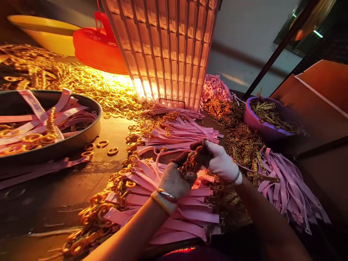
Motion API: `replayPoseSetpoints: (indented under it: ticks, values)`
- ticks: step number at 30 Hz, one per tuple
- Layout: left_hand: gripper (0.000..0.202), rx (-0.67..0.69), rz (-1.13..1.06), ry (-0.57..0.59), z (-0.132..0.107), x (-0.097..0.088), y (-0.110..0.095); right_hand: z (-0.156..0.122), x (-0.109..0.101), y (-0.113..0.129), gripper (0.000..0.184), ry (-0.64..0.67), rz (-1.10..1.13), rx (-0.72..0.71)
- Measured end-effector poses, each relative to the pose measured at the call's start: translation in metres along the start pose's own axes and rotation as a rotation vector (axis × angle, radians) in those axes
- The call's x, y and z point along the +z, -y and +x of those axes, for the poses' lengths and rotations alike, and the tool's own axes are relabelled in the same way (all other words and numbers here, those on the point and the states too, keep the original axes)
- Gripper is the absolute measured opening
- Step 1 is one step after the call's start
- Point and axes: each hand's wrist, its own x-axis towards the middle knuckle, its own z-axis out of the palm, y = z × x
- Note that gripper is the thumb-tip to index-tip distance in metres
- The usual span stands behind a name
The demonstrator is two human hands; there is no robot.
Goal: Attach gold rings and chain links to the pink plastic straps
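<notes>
Both my hands wear white knit gloves with dark, soiled fingertips. My left hand (175, 177) is closed around a small gold metal piece, and my right hand (217, 159) pinches the same cluster of gold hardware (189, 165) from the other side. The hands meet above a pile of pink straps (174, 214) lying on the table in front of me. Loose gold rings (95, 214) trail along the left side of that pile. I cannot make out the exact shape of the piece between my fingers.
A dark round tray (89, 136) with pink straps and gold rings sits at left. A ribbed lamp shade (163, 50) glows at centre back, with a red lid (98, 47) and yellow bowl (46, 34) behind. A purple bowl (258, 123) of gold clasps stands right, beside more straps (288, 185).
</notes>
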Motion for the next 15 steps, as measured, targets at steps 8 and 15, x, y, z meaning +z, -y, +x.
replayPoseSetpoints:
  ticks: [8, 15]
  values:
    - [0.024, -0.219, -0.050, -0.004, -0.005, -0.001, -0.001, 0.012, -0.006, -0.012, 0.039, -0.297, 0.471, 0.209]
    - [0.029, -0.192, -0.025, 0.012, -0.007, -0.005, -0.002, 0.006, 0.002, -0.012, 0.033, -0.377, 0.468, 0.154]
